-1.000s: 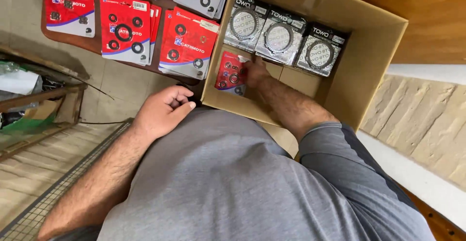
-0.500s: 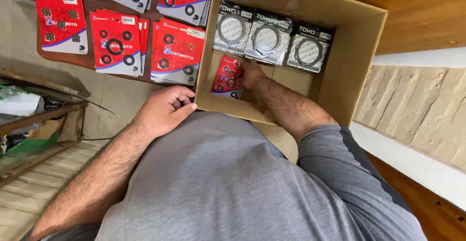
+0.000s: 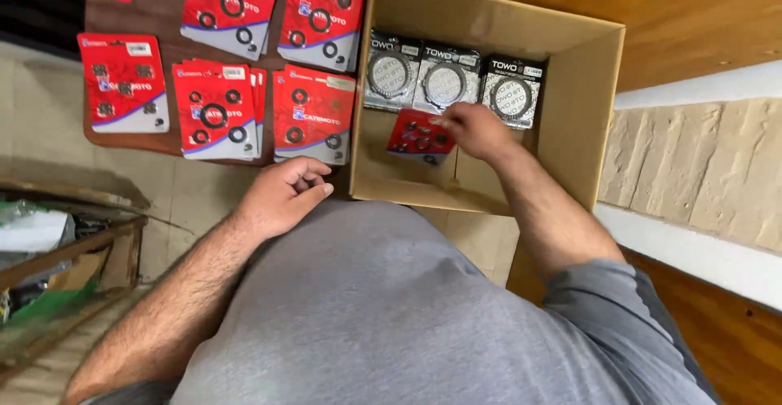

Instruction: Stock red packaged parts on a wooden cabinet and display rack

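The floor is made of pale tiles with thin lines between them. A dark brown wooden board lies flat on it near the top left. At the left edge stands a wooden crate with thin slats, and something green and white shows inside it. On the right runs a wall of light, rough stone blocks with a white ledge under it. Shiny brown wood fills the top right corner. The light is soft and even.
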